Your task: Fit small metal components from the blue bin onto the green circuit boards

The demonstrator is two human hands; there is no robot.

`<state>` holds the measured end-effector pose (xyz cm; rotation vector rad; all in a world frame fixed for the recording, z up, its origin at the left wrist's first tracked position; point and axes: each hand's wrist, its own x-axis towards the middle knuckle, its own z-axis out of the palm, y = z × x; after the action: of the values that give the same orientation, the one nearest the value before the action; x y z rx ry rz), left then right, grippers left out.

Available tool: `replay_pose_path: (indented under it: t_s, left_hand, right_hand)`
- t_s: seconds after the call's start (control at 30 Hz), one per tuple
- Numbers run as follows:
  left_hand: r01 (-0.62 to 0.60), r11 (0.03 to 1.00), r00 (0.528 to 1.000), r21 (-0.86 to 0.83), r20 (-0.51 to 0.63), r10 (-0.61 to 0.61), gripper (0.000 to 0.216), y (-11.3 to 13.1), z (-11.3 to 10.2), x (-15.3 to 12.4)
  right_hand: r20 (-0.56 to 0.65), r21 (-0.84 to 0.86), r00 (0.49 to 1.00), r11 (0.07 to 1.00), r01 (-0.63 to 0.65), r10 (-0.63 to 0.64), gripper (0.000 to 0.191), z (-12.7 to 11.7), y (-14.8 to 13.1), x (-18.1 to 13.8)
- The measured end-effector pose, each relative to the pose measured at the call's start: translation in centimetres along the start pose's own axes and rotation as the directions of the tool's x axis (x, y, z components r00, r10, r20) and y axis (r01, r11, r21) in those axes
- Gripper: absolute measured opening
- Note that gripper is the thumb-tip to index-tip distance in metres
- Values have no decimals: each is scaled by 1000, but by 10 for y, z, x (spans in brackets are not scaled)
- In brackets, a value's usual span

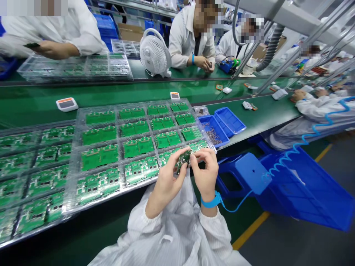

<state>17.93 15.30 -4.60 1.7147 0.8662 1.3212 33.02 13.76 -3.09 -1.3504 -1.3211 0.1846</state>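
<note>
My left hand [166, 183] and my right hand [205, 173] hold a small green circuit board [183, 159] between thumbs and fingertips, just above the near edge of a clear plastic tray [138, 183]. That tray's compartments hold green circuit board panels [100, 157] lying flat. A second clear tray of green boards [30, 177] adjoins it on the left. A blue wrist strap [211, 201] circles my right wrist, and a coiled blue cord [294, 160] runs from it. White sleeves cover both forearms.
Blue bins [215, 131] holding small metal screws sit right of the tray on the green workbench [257, 114]. A blue stool [249, 173] stands below right. Co-workers in white [191, 40] sit opposite and alongside, beyond a white fan [154, 53].
</note>
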Motion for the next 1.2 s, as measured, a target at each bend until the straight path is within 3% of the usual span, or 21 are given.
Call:
replay_pose_path:
  t_s: [0.17, 0.27, 0.4, 0.57, 0.63, 0.73, 0.83, 1.0, 1.1, 1.2]
  left_hand:
    - [-3, 999, 1000, -53, 15, 4, 46, 6, 7, -3]
    - [-12, 994, 999, -106, -51, 6, 44, 5, 13, -5]
    - [42, 999, 987, -28, -153, -46, 45, -1, 12, -2]
    - [131, 991, 984, 31, -124, -126, 58, -6, 3, 4]
    - [119, 992, 988, -31, -100, -121, 67, -8, 2, 5]
    - [82, 978, 993, -191, -64, -95, 66, -9, 0, 6]
    - [88, 964, 993, -250, -53, -105, 54, -10, -2, 4]
    - [108, 977, 994, -186, 49, -100, 31, -10, -9, 4]
    - [57, 981, 997, -184, 58, -48, 31, -10, -11, 6]
    - [47, 983, 998, -179, 56, -37, 31, -10, -11, 6]
  right_hand:
    - [-2, 79, 1000, 997, -9, 9, 15, -3, 0, -3]
    - [-17, 205, 999, 978, -23, 27, 8, -2, 2, -9]
    - [142, 339, 973, 915, -220, 181, 4, -2, 8, -14]
    - [332, 422, 913, 829, -368, 236, 22, -13, 18, 2]
    - [335, 359, 915, 867, -345, 226, 22, -21, 27, 20]
    - [165, 152, 964, 960, -234, 209, 15, -32, 49, 59]
    - [38, -58, 995, 995, -85, 88, 11, -34, 77, 98]
    - [193, -283, 980, 959, 15, 42, 17, -21, 108, 124]
    - [289, -354, 956, 934, 56, 52, 19, -15, 111, 122]
    - [417, -430, 909, 884, 183, 15, 19, -15, 107, 121]
